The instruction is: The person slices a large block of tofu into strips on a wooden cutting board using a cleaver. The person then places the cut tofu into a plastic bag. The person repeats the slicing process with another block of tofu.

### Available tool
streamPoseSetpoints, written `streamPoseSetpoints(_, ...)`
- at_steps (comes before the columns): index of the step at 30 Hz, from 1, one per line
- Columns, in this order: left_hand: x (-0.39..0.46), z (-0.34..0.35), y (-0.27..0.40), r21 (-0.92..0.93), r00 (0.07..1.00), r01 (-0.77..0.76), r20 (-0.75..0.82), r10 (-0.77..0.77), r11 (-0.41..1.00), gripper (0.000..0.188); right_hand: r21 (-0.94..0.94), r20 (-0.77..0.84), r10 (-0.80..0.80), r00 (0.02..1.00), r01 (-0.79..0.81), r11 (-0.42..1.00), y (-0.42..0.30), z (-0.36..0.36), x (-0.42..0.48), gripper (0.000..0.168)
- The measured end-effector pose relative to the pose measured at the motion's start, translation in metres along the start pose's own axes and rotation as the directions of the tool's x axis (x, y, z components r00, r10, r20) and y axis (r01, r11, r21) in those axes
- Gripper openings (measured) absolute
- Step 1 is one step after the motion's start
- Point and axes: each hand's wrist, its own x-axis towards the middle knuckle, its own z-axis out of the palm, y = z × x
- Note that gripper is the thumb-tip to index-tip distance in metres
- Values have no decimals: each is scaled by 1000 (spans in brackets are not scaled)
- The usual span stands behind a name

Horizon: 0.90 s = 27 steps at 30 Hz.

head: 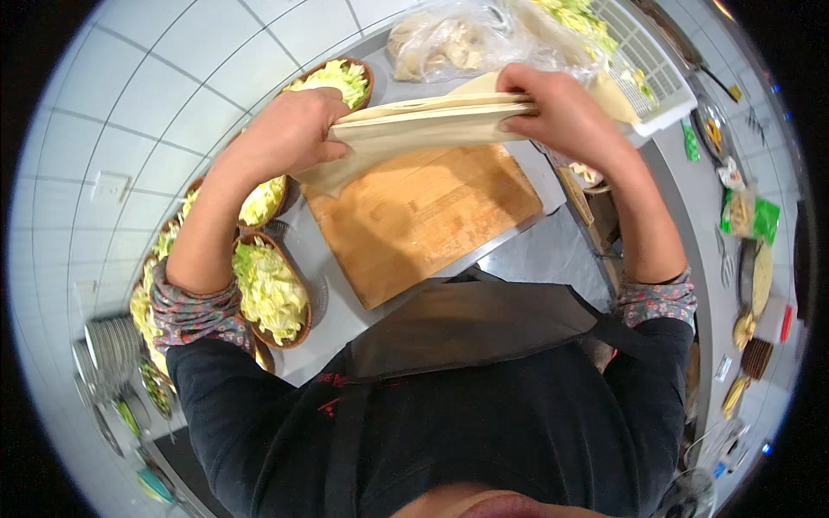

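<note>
A stack of thin, pale yellow sheets (pixel 414 126), perhaps tofu skin, is stretched between my two hands above a wooden cutting board (pixel 427 213). My left hand (pixel 291 133) grips its left end, thumb below and fingers over the top. At the other end, my right hand (pixel 550 103) pinches the layers between thumb and fingers. The lower left part of the sheets hangs to the board's far left corner. Behind my right hand, another pale sheet part reaches toward the white plastic basket (pixel 670 107); whether it belongs to the same stack I cannot tell.
Brown oval baskets of cut cabbage (pixel 272 294) line the counter's left side. A clear plastic bag (pixel 447 42) of pale food lies beyond the board. Stacked plates (pixel 113 343) stand far left. Along the right counter are a green bag (pixel 766 220) and several small items.
</note>
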Motion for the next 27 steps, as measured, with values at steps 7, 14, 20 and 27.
streamPoseSetpoints(7,-6,-7,-2,-474,892,380,414,-180,795,37,82,487,-116,866,86,993,20,-10,70,29)
streamPoseSetpoints(14,23,157,-90,-424,854,481,424,-302,767,47,-71,662,-21,749,91,993,101,141,157,51)
streamPoseSetpoints(20,30,174,-95,-483,844,504,452,-289,716,50,-102,761,39,648,60,993,113,158,167,59)
streamPoseSetpoints(27,18,162,-62,-169,837,520,298,-459,837,45,-293,587,-12,809,226,929,90,149,142,46)
